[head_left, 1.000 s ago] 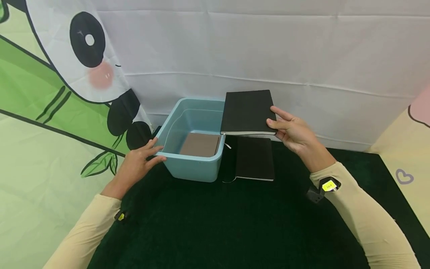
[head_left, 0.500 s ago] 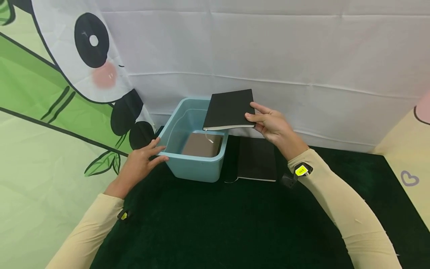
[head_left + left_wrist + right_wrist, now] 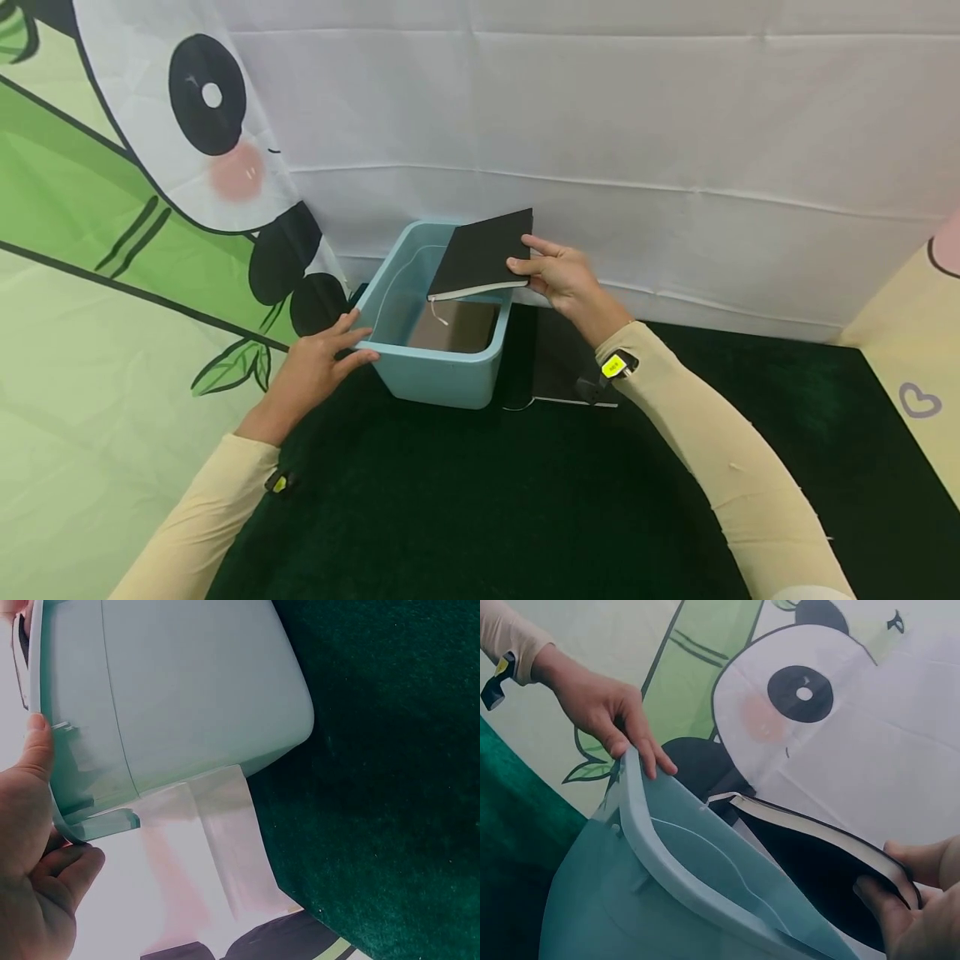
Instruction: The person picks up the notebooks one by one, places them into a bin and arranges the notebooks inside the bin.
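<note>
My right hand (image 3: 566, 279) pinches the right edge of a black notebook (image 3: 483, 250), thumb on the upper cover and fingers beneath. The notebook tilts over the mouth of a light blue plastic bin (image 3: 435, 379), its white ribbon marker hanging down. At the bin's near left corner, my left hand (image 3: 318, 362) grips the rim; in the right wrist view the left thumb lies outside and the fingers (image 3: 646, 746) reach inside. A flat brown notebook (image 3: 450, 327) lies on the bin's floor, partly hidden by the black one.
Right of the bin, another black notebook (image 3: 557, 354) lies on the dark green cloth (image 3: 480, 500), partly covered by my right wrist. Close behind the bin hangs a white sheet (image 3: 600, 108), with a printed panda (image 3: 207, 96) at the left.
My right hand has carried the black notebook leftward from above the other black notebook to over the bin, tilting it down to the left. My left hand stays on the rim.
</note>
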`<action>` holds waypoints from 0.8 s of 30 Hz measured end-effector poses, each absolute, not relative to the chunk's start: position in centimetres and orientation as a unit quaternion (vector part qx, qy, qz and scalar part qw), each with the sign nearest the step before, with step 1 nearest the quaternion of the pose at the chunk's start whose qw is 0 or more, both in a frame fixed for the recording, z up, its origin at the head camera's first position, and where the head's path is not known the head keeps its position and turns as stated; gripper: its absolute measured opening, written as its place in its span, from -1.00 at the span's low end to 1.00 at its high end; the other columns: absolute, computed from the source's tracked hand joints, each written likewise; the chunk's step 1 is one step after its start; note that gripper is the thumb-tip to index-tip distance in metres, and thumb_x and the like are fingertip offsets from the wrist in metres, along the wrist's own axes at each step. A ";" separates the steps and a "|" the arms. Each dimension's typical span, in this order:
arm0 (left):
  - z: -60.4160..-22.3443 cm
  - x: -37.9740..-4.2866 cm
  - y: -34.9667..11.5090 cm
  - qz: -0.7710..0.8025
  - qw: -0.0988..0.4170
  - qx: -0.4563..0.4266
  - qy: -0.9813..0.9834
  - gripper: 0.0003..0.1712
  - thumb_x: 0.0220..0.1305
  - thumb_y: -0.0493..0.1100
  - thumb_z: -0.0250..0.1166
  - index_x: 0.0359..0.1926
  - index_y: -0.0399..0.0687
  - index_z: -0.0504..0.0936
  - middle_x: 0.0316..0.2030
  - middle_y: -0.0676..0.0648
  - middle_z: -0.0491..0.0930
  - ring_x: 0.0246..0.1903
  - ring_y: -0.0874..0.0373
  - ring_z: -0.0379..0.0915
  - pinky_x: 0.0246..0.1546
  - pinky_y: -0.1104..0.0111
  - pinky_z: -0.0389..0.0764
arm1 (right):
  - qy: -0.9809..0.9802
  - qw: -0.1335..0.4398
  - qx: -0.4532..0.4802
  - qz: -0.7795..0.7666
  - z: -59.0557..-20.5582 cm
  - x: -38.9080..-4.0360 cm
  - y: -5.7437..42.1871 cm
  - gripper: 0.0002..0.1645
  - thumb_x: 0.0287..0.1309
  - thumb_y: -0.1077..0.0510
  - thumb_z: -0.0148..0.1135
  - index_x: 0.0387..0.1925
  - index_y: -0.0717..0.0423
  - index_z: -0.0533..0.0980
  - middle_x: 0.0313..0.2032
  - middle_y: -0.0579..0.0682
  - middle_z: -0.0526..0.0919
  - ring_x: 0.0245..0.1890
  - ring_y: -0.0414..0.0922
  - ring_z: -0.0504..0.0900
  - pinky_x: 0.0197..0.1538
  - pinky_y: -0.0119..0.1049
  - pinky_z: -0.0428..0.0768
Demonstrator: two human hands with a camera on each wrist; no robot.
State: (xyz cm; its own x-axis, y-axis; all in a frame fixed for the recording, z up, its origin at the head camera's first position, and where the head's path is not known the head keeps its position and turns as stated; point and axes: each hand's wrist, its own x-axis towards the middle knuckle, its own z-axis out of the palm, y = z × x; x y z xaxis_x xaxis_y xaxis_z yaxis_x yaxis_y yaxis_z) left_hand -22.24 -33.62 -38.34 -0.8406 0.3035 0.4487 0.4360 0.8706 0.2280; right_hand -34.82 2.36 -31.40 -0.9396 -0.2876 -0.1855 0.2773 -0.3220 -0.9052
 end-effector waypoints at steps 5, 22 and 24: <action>-38.4 -22.3 -33.5 -0.164 0.199 -0.191 -0.947 -0.45 0.32 -0.04 0.42 0.24 -0.23 0.64 0.40 -0.33 0.36 0.29 -0.33 0.41 -0.01 -0.16 0.63 | 0.576 0.162 -0.008 -0.801 -31.9 -35.1 0.6 -0.24 0.22 0.49 0.33 0.43 0.11 0.42 0.55 0.07 0.18 -0.02 -0.11 0.71 0.24 -0.21 0.58; -38.3 -22.2 -33.6 -0.165 0.199 -0.192 -0.947 -0.47 0.35 -0.05 0.40 0.24 -0.23 0.64 0.40 -0.32 0.36 0.28 -0.33 0.43 -0.08 -0.12 0.67 | 0.600 0.172 0.004 -0.782 -32.2 -35.4 -3.8 -0.25 0.19 0.47 0.38 0.40 0.13 0.44 0.28 0.25 0.56 0.22 0.07 0.63 0.22 -0.15 0.59; -38.3 -22.2 -33.5 -0.165 0.198 -0.191 -0.947 -0.47 0.36 -0.04 0.39 0.24 -0.23 0.63 0.40 -0.32 0.36 0.29 -0.32 0.42 -0.08 -0.12 0.66 | 0.603 0.174 0.008 -0.778 -32.2 -35.4 -4.1 -0.25 0.18 0.48 0.38 0.39 0.13 0.46 0.31 0.24 0.53 0.23 0.07 0.63 0.24 -0.15 0.58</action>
State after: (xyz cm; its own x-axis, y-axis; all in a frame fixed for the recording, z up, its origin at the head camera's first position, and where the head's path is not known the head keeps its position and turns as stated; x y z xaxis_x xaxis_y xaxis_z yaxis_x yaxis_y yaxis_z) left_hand -22.19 -33.54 -38.34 -0.8491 0.2964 0.4372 0.4267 0.8727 0.2371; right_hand -35.36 -4.14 -32.25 -0.9392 -0.2612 -0.2228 0.2810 -0.2120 -0.9360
